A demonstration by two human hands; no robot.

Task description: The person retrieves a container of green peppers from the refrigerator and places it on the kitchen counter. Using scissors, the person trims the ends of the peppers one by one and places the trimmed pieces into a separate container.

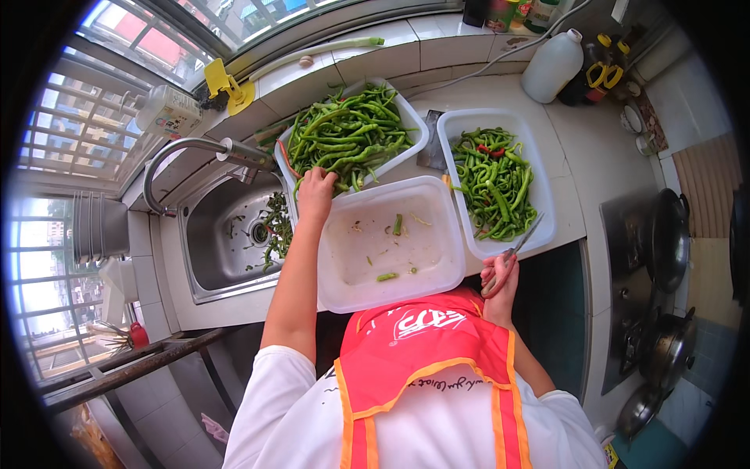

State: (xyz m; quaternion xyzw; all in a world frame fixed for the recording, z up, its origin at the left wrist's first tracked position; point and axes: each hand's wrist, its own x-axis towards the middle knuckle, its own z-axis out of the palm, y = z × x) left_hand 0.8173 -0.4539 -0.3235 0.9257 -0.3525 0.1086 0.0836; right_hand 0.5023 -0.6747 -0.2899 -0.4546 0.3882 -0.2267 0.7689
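Note:
My left hand point(317, 193) reaches over the near left corner of a white plastic tub heaped with long green chili peppers point(351, 132). Its fingers touch the peppers at that edge; whether they grip one is hidden. A red chili point(287, 158) lies by the tub's left wall. My right hand point(499, 287) holds scissors point(515, 249) by their reddish handles, blades pointing up and right. Beyond the blades, another white tub point(545, 193) contains shorter green peppers with a few red bits. Between my arms sits a third tub point(351, 258), holding a few pepper pieces and scraps.
To the left is a steel sink point(205, 252) with pepper stems near its drain, under a curved faucet point(153, 170). A dark flat slab point(432, 140) lies between the tubs. A white jug point(554, 64) stands at the back right; a wok point(668, 240) rests on the stove.

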